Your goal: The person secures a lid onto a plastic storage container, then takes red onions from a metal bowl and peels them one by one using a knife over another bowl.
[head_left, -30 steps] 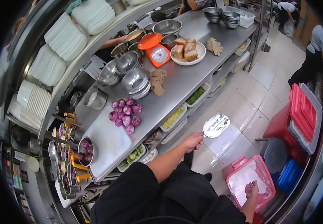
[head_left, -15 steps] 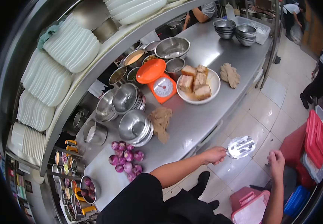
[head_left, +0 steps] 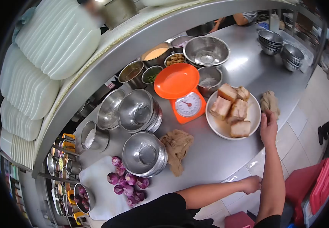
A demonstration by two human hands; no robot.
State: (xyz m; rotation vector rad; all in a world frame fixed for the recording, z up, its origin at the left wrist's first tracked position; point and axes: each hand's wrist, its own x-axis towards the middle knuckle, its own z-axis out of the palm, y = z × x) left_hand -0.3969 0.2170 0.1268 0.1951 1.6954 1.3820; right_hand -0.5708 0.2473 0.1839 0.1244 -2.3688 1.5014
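My right hand (head_left: 269,127) reaches past the right rim of a white bowl (head_left: 212,127) holding several thick blocks of cooked pork belly (head_left: 238,110). Its fingers stretch toward a crumpled beige cloth (head_left: 270,102); whether they touch cloth or rim is unclear. Lower down, off the table's front edge, my left hand (head_left: 251,184) is closed, and my right forearm hides whatever lies beyond its fingers. Left of the meat stands an orange dial scale (head_left: 189,104) with a pan on top.
Stacked steel bowls (head_left: 143,154), a second cloth (head_left: 177,150) and peeled red onions (head_left: 128,184) on a white cutting board (head_left: 105,174) lie left. Plates (head_left: 58,38) fill the overhead shelf. A colander (head_left: 206,51) stands at the back. Red bins (head_left: 309,186) stand on the floor, right.
My view has turned toward the table. My right hand has moved up from beside it to the white bowl and cloth. The shiny metal dish at my left hand is now out of sight.
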